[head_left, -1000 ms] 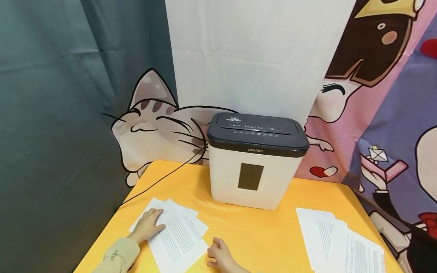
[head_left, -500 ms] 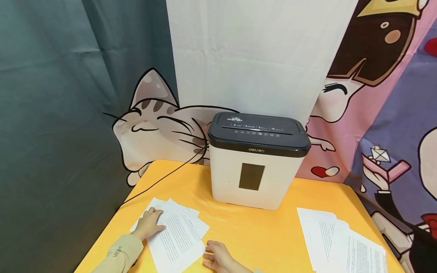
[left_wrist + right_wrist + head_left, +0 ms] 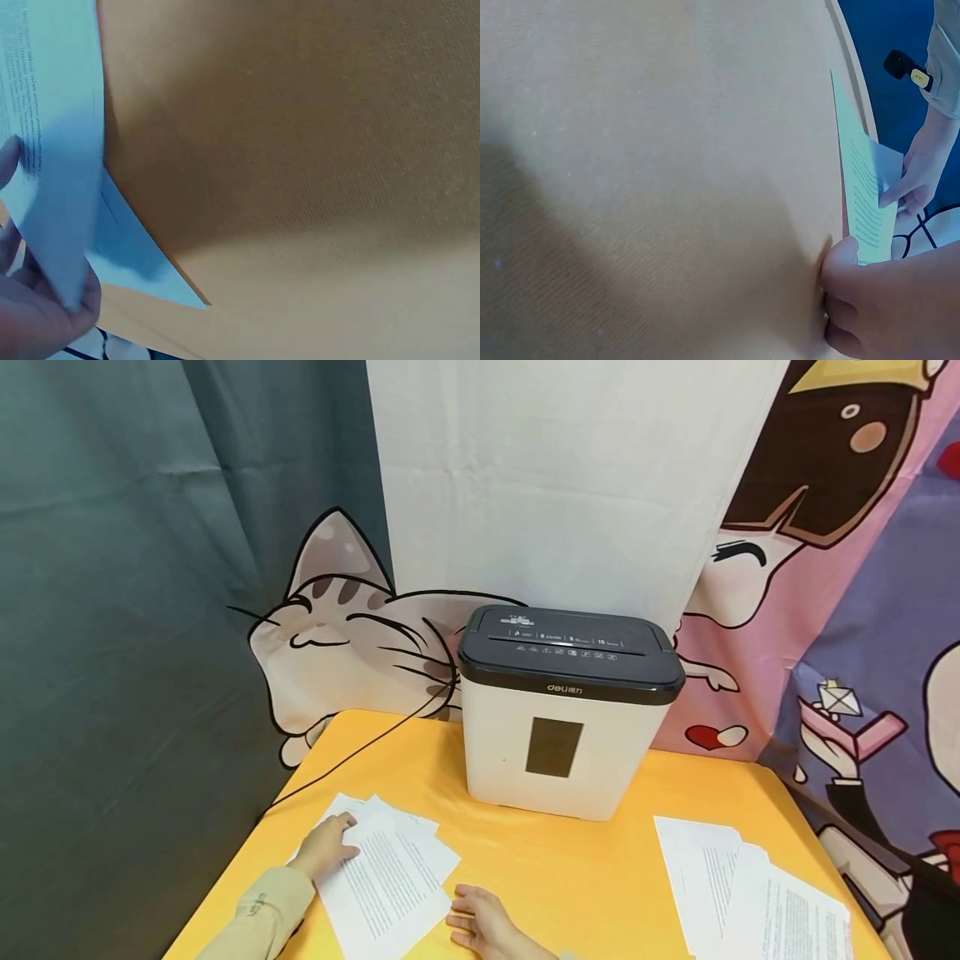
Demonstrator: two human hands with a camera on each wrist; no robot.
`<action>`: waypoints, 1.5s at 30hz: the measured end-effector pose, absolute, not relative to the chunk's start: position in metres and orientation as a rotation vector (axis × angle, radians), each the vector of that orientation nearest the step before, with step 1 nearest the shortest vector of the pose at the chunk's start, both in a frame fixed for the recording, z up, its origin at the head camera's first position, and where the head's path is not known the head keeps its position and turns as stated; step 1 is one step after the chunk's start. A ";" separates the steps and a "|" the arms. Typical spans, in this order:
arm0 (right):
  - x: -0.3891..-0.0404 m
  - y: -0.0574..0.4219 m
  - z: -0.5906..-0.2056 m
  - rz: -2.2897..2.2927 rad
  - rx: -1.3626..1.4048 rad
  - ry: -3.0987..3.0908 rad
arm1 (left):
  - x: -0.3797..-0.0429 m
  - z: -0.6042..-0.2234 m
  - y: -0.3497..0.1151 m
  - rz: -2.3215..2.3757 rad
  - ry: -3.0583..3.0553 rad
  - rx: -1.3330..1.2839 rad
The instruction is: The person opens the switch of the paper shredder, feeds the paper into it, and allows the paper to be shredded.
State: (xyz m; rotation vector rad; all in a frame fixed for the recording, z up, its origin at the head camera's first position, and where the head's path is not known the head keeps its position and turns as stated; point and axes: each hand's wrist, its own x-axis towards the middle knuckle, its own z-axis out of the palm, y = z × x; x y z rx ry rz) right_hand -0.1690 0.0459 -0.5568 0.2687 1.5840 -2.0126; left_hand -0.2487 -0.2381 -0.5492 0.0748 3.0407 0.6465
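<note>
At the left of the table, my left hand (image 3: 326, 845) pinches the left edge of the top printed sheet of paper (image 3: 390, 881). In the left wrist view, the thumb (image 3: 9, 159) lies over the raised sheet (image 3: 64, 135) and the fingers (image 3: 56, 311) are beneath its corner. Another sheet (image 3: 139, 244) lies under it on the table. My right hand (image 3: 486, 922) holds nothing. Its fingers are loosely bent, close to the top sheet's right edge.
A white paper shredder (image 3: 487, 756) with a black top stands at the back middle of the yellow table (image 3: 555, 868). More printed sheets (image 3: 787, 910) lie at the right. A black cable (image 3: 352, 752) crosses the back left.
My left hand has lifted the top sheet's left edge and shifted slightly left with it. My right hand has moved a little left, towards the sheets.
</note>
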 end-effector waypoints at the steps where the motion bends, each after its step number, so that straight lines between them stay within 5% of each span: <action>1: -0.169 0.047 -0.557 -2.006 0.261 1.585 | -0.249 -0.549 -0.240 0.701 3.022 0.070; 26: -0.165 0.051 -0.555 -2.005 0.214 1.585 | -0.248 -0.543 -0.277 1.384 2.512 0.076; 45: -0.168 0.047 -0.557 -2.102 0.146 1.491 | -0.250 -0.545 -0.259 1.407 2.422 -0.103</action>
